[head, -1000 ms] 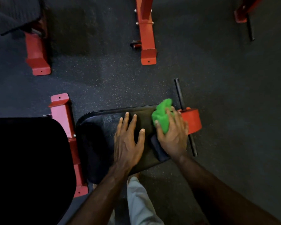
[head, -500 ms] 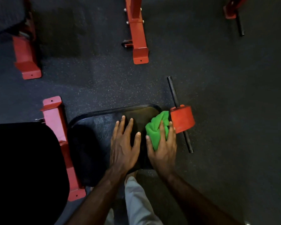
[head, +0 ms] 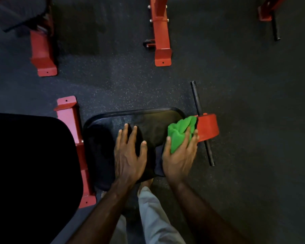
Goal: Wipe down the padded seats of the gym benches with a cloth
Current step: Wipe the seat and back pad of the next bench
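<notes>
A dark speckled rubber floor is seen across the whole view, with red steel frame feet standing on it. Nearest the camera, a black padded seat is set over the floor, and it serves as the landmark here. To the left of the seat, a larger black pad is seen, with a red frame rail between the two. On the seat's middle, the left hand is laid flat with fingers spread and straight, holding nothing. At the seat's right edge, a bunched green cloth is gripped by the right hand, fingers curled over it. Just right of the seat, a red bracket on a black crossbar is touched by the cloth. Beyond the seat, another red foot is seen. Below the seat, a pale trouser leg is visible.
</notes>
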{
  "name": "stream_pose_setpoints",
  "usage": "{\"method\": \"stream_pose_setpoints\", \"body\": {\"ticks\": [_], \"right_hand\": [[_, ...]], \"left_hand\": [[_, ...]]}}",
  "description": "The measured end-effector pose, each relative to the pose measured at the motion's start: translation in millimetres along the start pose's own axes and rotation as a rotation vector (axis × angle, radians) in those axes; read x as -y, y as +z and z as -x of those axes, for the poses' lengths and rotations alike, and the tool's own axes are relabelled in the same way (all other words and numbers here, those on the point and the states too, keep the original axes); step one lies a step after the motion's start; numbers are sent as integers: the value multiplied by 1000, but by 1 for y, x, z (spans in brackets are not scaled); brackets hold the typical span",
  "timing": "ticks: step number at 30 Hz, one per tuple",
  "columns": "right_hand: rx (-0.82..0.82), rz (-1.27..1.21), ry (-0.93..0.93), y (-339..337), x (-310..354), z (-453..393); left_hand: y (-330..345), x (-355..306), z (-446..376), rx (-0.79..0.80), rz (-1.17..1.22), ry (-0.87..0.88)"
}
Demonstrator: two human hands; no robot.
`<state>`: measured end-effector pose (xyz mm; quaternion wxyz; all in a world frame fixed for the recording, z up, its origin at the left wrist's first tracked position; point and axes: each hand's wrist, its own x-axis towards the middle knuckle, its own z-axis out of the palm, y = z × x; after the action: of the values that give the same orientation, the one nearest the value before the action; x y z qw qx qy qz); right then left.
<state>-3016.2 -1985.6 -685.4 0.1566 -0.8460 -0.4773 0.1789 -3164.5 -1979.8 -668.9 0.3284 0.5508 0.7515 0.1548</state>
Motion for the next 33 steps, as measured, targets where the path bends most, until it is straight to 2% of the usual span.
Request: {"method": "stream_pose_setpoints", "body": {"ticks": [1,3,4,5,6,8,9,10,13,14,15,18,19,20,22,23,24,25,27,28,29,31,32,33], "right_hand": [[64,34,-154,4,3,13],[330,181,-677,1,-13,29],[393,254,-859,-6,-24,19],[386,291,-895,-9,-31,11],[320,298,-807,-10,-35,3],[172,179,-398,-10,-27,7],[132,140,-303,-6,-20,17],[152,147,-355,-3,-12,29],[455,326,-991,-2,-17,42],[460,361,-1082,-4,-19,30],[407,372,-1045,-3,-20,18],[241,240,-542,6,-3,24],[229,221,-527,11,5,35],[263,231,-630,16,11,44],[385,300,-1039,21,8,49],[401,338,-1171,19,5,41],[357,348,-1163,19,5,29],[281,321,-1038,21,6,21],[194,174,-626,25,13,20],[205,148,-613,26,16,28],[262,163,-774,28,18,37],[414,255,-1256,26,11,40],[433,282,-1423,23,9,32],[397,283,-1455,21,8,21]], "left_hand": [[-3,7,2,-44,9,-14],[-6,19,7,-114,21,-29],[-7,23,9,-141,24,-40],[-9,28,15,-170,29,-64],[-10,31,18,-189,33,-89],[-13,40,31,-210,39,-144],[-13,45,36,-221,45,-165],[-12,49,40,-239,48,-181],[-10,57,58,-295,46,-209],[-9,57,62,-306,43,-213],[-9,56,62,-313,51,-219],[-9,60,70,-338,126,-274],[-8,63,71,-357,147,-280],[-6,66,70,-378,154,-281],[2,76,78,-410,149,-268],[8,80,85,-422,146,-261],[12,82,89,-436,155,-258],[16,83,93,-448,174,-267],[22,82,98,-493,228,-308],[24,79,99,-524,254,-321],[26,77,101,-568,282,-336],[28,71,97,-605,339,-363],[30,69,98,-630,358,-381],[33,66,97,-657,388,-395]]}}
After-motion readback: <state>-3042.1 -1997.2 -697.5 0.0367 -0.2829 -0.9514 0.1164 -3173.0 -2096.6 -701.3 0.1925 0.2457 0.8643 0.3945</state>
